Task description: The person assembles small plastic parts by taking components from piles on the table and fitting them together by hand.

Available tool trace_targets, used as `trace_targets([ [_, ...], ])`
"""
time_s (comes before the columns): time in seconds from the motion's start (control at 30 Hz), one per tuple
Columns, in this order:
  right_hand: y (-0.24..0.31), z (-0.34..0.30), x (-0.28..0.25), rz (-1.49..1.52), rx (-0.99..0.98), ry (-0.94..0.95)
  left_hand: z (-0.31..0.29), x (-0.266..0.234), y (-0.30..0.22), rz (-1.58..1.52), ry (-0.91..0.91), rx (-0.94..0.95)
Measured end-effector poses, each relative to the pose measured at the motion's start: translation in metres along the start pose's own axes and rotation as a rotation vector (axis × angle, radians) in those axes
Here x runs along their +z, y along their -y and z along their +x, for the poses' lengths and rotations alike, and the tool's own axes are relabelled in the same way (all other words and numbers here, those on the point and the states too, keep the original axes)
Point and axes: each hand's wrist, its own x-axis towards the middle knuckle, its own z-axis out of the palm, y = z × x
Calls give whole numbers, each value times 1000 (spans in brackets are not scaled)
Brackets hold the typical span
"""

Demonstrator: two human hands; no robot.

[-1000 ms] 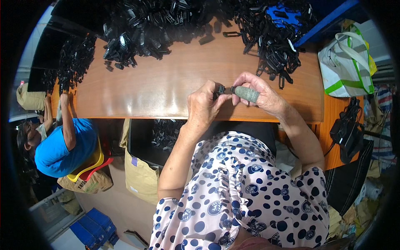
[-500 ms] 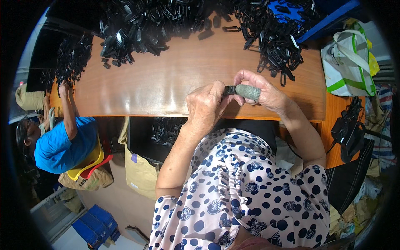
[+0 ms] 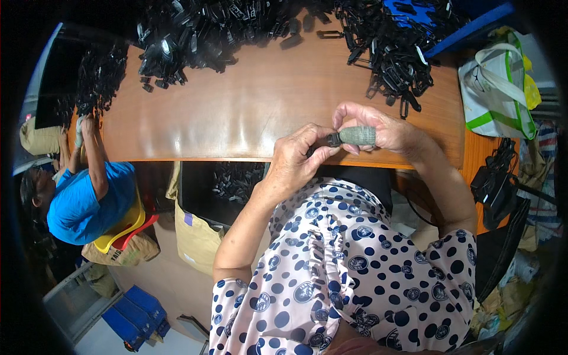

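Note:
Just above the table's near edge, my two hands meet around a small black plastic piece (image 3: 333, 140), mostly covered by fingers. The thumb and fingers of my left hand (image 3: 296, 155) close on its left side. From the right, my right hand (image 3: 395, 131) pinches at the same piece, fingers curled. A grey-green knitted finger cover (image 3: 358, 136) sits on one digit of that hand, right against the piece. Its exact shape is too hidden to make out.
Heaps of black plastic pieces (image 3: 201, 35) and black frame-shaped pieces (image 3: 393, 74) lie along the table's (image 3: 195, 124) far side. An open bag (image 3: 198, 245) of black pieces stands below. A white-green tote (image 3: 494, 89) and black cables (image 3: 497, 183) are right. A person in blue (image 3: 89, 204) works left.
My hands have come slightly lower and nearer to me. The left hand has turned, with its thumb now stretched toward the black piece, of which less shows. The person's hands at left have shifted.

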Motion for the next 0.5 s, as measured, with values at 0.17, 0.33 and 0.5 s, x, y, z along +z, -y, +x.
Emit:
trace_targets([
  [0.17,-3,-3,7,-44,24,19,-6,-8,-4,162,79,120],
  [0.33,-4,10,24,-6,191,44,-24,-17,3,298,81,236],
  [0.5,-24,38,39,170,257,50,-47,-34,11,-91,-59,-56],
])
